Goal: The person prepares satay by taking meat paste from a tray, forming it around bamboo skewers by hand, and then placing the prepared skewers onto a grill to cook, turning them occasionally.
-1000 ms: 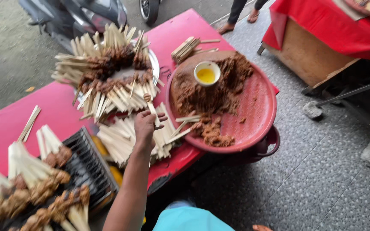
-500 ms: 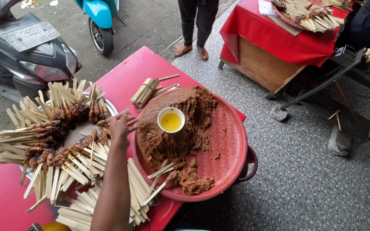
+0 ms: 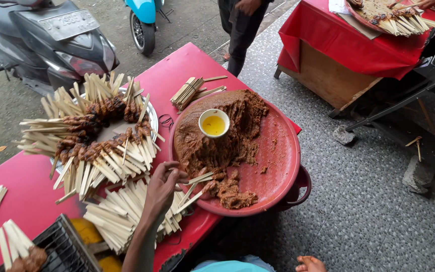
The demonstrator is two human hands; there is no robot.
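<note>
1. A loose pile of bare wooden skewers (image 3: 127,211) lies at the near edge of the red desk (image 3: 21,196).
2. Just right, a red tray (image 3: 278,166) holds brown paste (image 3: 222,146) and a small bowl (image 3: 214,123) of yellow liquid.
3. Far left, a plate of meat skewers (image 3: 96,136); beyond, scooters on grey pavement.
4. One hand (image 3: 162,186), which one I cannot tell, pinches skewers at the tray's rim, fingers curled.
</note>
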